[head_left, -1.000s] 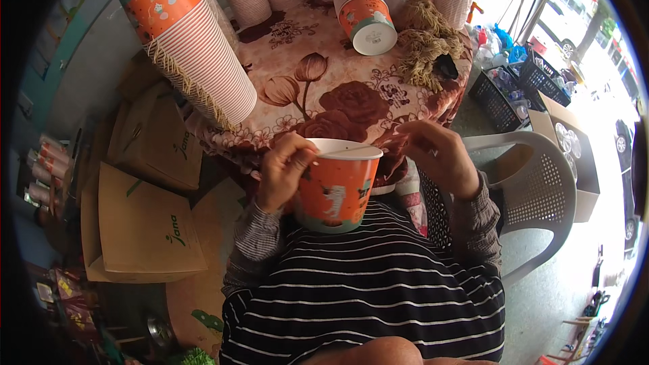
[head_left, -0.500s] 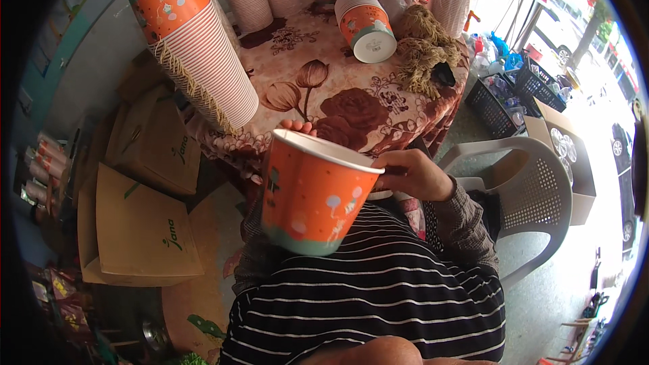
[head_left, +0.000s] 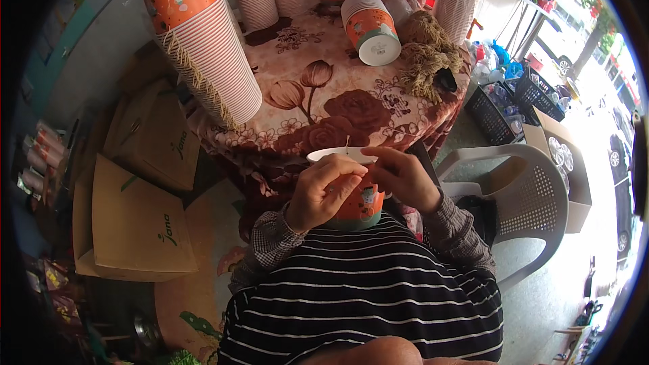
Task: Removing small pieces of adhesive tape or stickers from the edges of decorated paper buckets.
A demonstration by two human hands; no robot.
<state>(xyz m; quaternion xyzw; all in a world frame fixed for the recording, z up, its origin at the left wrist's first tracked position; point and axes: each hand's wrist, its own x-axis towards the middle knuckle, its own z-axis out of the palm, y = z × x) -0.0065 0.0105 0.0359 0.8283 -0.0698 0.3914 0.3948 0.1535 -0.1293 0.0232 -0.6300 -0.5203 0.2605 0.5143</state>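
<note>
- Facing down in the head view, the left hand (head_left: 326, 189) and right hand (head_left: 407, 179) meet fingertip to fingertip, bent inward, before the rim of an orange paper tub (head_left: 358, 215); whether they pinch anything is too small to tell.
- The tub sits upright at the striped lap (head_left: 368, 270), just short of the table's edge, probably so that the body steadies it and both hands stay free.
- A tall stack of tubs (head_left: 220, 47) stands base-up at the table's left, its cord loops (head_left: 203, 88) lined along one side, likely to let the tubs nest closely.
- A tan cord bundle (head_left: 427, 54) lies beside a short tub stack (head_left: 373, 27) tipped on its side, seemingly within reach across the flowered tablecloth (head_left: 291, 118).
</note>
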